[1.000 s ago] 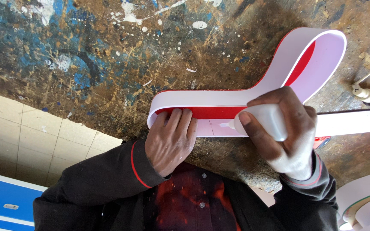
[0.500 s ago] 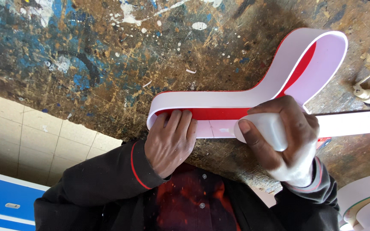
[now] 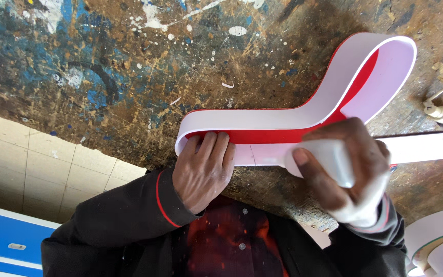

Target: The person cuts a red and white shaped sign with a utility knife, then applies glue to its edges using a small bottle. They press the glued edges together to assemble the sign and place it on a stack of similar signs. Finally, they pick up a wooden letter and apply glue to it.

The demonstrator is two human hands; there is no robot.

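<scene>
A hollow sign letter with white side walls and a red inner face lies on the paint-stained workbench. My left hand presses flat on its near left end, fingers over the white wall and reaching the red inside. My right hand grips a white strip of the same wall material, bending it against the letter's near wall. The strip runs on to the right across the bench.
A small pale nozzle with a thin tube lies at the right edge. More white curved pieces sit at the lower right. Tiled floor and a blue-and-white panel show at the left below the bench edge.
My right hand has shifted slightly down and to the right along the white strip. The left hand and the letter stay put.
</scene>
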